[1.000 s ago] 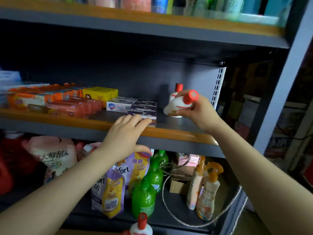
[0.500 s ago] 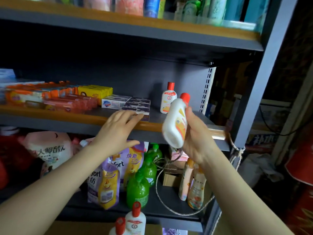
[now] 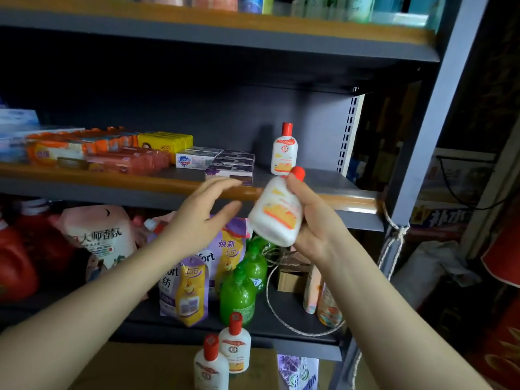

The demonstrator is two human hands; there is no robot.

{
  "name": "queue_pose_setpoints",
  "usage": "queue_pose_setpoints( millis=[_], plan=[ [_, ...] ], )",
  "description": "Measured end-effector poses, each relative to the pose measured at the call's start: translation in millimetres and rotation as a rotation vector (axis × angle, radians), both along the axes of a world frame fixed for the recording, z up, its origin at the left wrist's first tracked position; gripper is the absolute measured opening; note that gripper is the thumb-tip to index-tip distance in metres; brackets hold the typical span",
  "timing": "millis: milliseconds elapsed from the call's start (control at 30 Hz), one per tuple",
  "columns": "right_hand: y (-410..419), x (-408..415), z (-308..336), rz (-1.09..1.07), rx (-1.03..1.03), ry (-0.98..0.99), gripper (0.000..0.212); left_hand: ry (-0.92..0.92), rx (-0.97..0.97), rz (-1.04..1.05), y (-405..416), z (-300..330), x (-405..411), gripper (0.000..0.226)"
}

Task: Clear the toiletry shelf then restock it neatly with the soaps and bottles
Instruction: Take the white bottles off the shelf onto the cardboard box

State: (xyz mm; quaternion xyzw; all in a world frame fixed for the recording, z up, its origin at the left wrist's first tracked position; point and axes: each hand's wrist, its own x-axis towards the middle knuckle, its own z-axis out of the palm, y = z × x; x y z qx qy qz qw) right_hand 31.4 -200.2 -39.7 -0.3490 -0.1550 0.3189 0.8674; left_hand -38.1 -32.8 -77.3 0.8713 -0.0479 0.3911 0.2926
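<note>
Currently, head view: the right hand (image 3: 312,223) grips a white bottle (image 3: 277,213) with a red cap, tilted, in front of the toiletry shelf (image 3: 351,197) edge. The left hand (image 3: 201,213) hovers beside it, fingers spread, holding nothing. The bottle looks light, rigid and smooth; holding it around the body seems best. One matching bottle (image 3: 284,150) stands on the shelf beside soap boxes (image 3: 229,164); two more bottles (image 3: 222,356) stand below.

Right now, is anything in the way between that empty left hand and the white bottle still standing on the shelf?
Nothing visible blocks it. The left hand hovers open before the shelf edge; the standing red-capped bottle sits alone at back right. The stacked soap boxes lie just left of that path, and the right hand holds another bottle below it.
</note>
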Motion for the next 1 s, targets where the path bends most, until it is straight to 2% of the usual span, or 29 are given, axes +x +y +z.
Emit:
queue_pose_setpoints(
  millis=[67, 100, 133, 167, 233, 300, 367, 433, 500, 567, 633, 700, 733, 800, 867, 900, 933, 1000],
  plan=[
    [1.2, -4.4, -5.8, -0.032, -0.06, -0.094, 0.014, 0.089, -0.464, -0.242, -27.6, 4.4, -17.0, 0.027],
    [1.9, -3.9, -9.7, -0.051, -0.072, -0.134, 0.019, 0.135, -0.581, -0.299, -35.5, 2.0, -21.3, 0.026],
    [2.8, -4.7, -11.3, -0.073, -0.081, -0.161, 0.025, 0.186, -0.614, -0.321, -41.0, -2.5, -24.2, 0.028],
    [4.9, -5.6, -13.0, -0.097, -0.091, -0.174, 0.029, 0.22, -0.592, -0.286, -45.6, -6.9, -27.3, 0.039],
    [11.8, -8.6, -16.8, -0.094, -0.102, -0.166, 0.024, 0.247, -0.433, -0.122, -46.1, -20.8, -27.5, 0.065],
    [16.8, -10.2, -20.3, -0.075, -0.125, -0.15, 0.016, 0.229, -0.402, -0.104, -45.3, -33.2, -26.2, 0.072],
    [17.2, -12.4, -18.8, -0.056, -0.181, -0.19, 0.017, 0.212, -0.634, -0.225, -43.4, -39.2, -26.9, 0.061],
    [12.0, -12.3, -14.8, -0.057, -0.268, -0.345, 0.025, 0.278, -1.019, -0.439, -42.2, -38.4, -30.9, 0.048],
    [7.3, -13.2, -11.9, -0.046, -0.32, -0.519, 0.02, 0.359, -1.277, -0.66, -39.7, -40.7, -36.8, 0.055],
    [6.5, -14.3, -11.6, -0.045, -0.367, -0.617, 0.017, 0.369, -1.366, -0.792, -35.5, -46.7, -40.3, 0.071],
    [8.5, -14.7, -12.6, -0.05, -0.386, -0.642, 0.017, 0.354, -1.378, -0.787, -33.9, -48.5, -41.2, 0.073],
    [10.1, -13.0, -16.1, -0.066, -0.416, -0.655, 0.02, 0.321, -1.305, -0.69, -31.8, -49.2, -42.3, 0.062],
    [10.2, -12.3, -19.4, -0.082, -0.457, -0.68, 0.021, 0.293, -1.2, -0.603, -30.4, -49.2, -43.5, 0.051],
    [8.6, -9.9, -31.5, -0.082, -0.526, -0.708, 0.021, 0.234, -0.779, -0.336, -27.9, -51.0, -50.3, 0.037],
    [3.9, -11.6, -46.9, -0.013, -0.561, -0.704, 0.018, 0.233, -0.223, -0.075, -22.4, -59.7, -57.9, 0.056],
    [0.9, -14.1, -54.8, 0.024, -0.576, -0.734, 0.016, 0.258, -0.03, 0.017, -19.9, -66.1, -61.1, 0.069],
    [-2.1, -16.0, -62.7, 0.054, -0.589, -0.794, 0.014, 0.31, 0.07, 0.068, -18.6, -72.4, -65.1, 0.082],
    [-6.7, -18.2, -79.1, 0.119, -0.607, -0.988, 0.011, 0.448, 0.123, 0.077, -15.7, -87.5, -72.7, 0.095]
  ],
)
